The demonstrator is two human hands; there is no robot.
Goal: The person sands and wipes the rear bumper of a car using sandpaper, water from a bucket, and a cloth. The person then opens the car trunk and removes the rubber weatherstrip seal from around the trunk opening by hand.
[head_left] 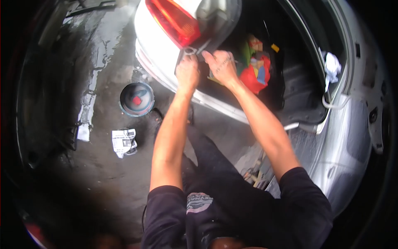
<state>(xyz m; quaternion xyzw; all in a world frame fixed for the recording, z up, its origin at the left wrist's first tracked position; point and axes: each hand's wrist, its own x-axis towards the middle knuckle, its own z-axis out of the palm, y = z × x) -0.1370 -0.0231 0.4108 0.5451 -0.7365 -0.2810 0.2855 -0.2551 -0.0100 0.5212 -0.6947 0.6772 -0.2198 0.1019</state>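
Observation:
Both of my hands are at the rear corner of a white car body point(155, 50), just below a red and orange tail light point(178, 23). My left hand point(188, 72) is closed by the lower tip of the light, near a small round metallic part point(190, 51); what its fingers hold is too small to name. My right hand point(223, 66) is beside it at the edge of the open trunk, with its fingers curled and the thumb toward the left hand. Whether it grips anything is hidden by the hand.
Inside the dark trunk lie colourful items, among them a red cloth-like piece point(253, 79). A round bucket point(137, 99) and crumpled newspaper point(124, 142) are on the wet floor point(103, 178) at left. A white cloth point(332, 66) hangs near a silver panel point(331, 153) at right.

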